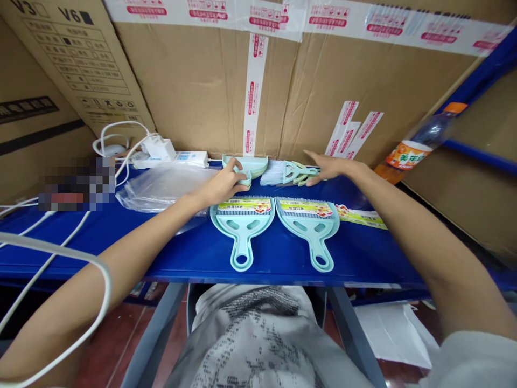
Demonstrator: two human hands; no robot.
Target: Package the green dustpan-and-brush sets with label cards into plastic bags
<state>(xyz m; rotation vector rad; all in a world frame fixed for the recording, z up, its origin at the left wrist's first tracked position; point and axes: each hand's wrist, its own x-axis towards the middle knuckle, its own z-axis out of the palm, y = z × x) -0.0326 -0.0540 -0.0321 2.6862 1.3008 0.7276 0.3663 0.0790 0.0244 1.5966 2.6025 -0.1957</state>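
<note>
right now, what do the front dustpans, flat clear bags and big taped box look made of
Dustpans: probably hard plastic, satin, from the smooth moulded rims. Bags: likely thin plastic film, shiny, see-through and wrinkled. Box: cardboard, matte, brown and creased.

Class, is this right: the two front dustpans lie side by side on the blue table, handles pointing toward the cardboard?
Not quite: the head view shows the handles pointing away from the cardboard. The two front dustpans do lie side by side on the blue table.
</note>
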